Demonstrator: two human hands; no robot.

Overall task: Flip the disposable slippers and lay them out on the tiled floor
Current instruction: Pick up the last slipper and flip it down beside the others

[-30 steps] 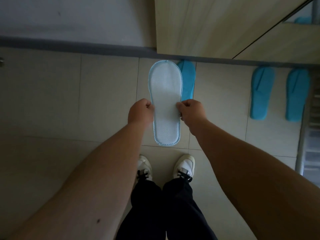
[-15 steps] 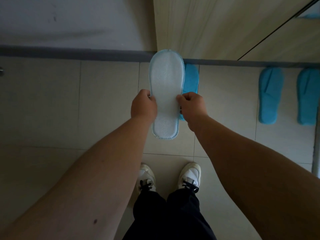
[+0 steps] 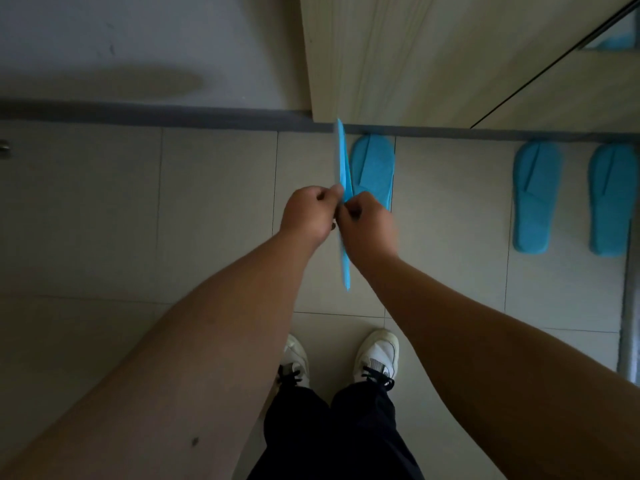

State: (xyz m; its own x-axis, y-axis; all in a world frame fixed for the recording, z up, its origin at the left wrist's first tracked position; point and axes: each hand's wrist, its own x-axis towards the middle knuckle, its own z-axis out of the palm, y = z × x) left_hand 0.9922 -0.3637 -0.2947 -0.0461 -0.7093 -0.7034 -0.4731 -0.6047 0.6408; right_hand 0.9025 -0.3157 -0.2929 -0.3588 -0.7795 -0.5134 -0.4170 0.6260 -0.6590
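I am holding one blue slipper edge-on between both hands, above the tiled floor. My left hand is curled nearly closed, thumb and fingertips pinching the slipper's left face at about its middle. My right hand is likewise curled nearly closed, gripping the opposite face just beside the left; the knuckles of the two hands are almost touching. The slipper is standing on its side, so only its thin blue edge is showing. Its toe end is projecting beyond my hands toward the grey skirting, and its heel end is hanging below my right wrist, pointing back toward my shoes. Which face is turned to which hand I cannot tell with certainty from this angle.

Just beyond and slightly right of my right hand, a second slipper is lying flat on the floor, strap side up, toe at the foot of the wooden cabinet. The held slipper is partly overlapping it in view but is raised clear of it. Well off to the right of my right hand, two further slippers are lying flat side by side, strap side up, toes toward the cabinet base. Both forearms are extended forward, bare.
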